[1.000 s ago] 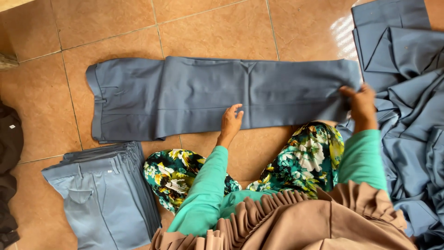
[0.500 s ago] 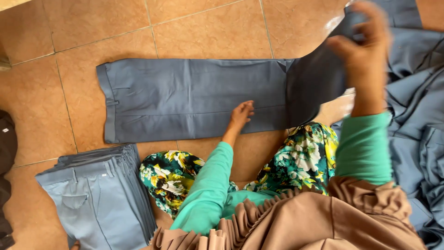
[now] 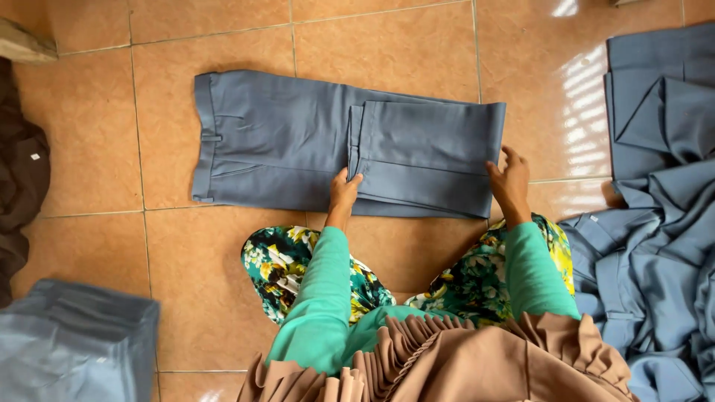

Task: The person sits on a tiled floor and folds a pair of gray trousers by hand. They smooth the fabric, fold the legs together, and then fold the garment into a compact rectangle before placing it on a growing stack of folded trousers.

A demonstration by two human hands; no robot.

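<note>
A pair of grey-blue trousers [image 3: 283,141] lies flat on the orange tiled floor, waistband to the left. Its leg ends are folded back over the middle, making a doubled panel [image 3: 428,152] on the right half. My left hand [image 3: 344,192] rests on the near edge of the trousers where the folded hem ends. My right hand [image 3: 509,182] presses on the right fold edge, fingers spread. Both arms wear green sleeves.
A stack of folded grey-blue trousers [image 3: 74,350] sits at the lower left. A heap of loose grey-blue trousers [image 3: 655,201] fills the right side. Dark brown cloth [image 3: 18,179] lies at the left edge. My knees in floral fabric [image 3: 298,260] are just below the trousers.
My right hand lifted the leg ends from the right and carried them leftward over the trousers, laying them down folded. The left hand stayed on the near edge.
</note>
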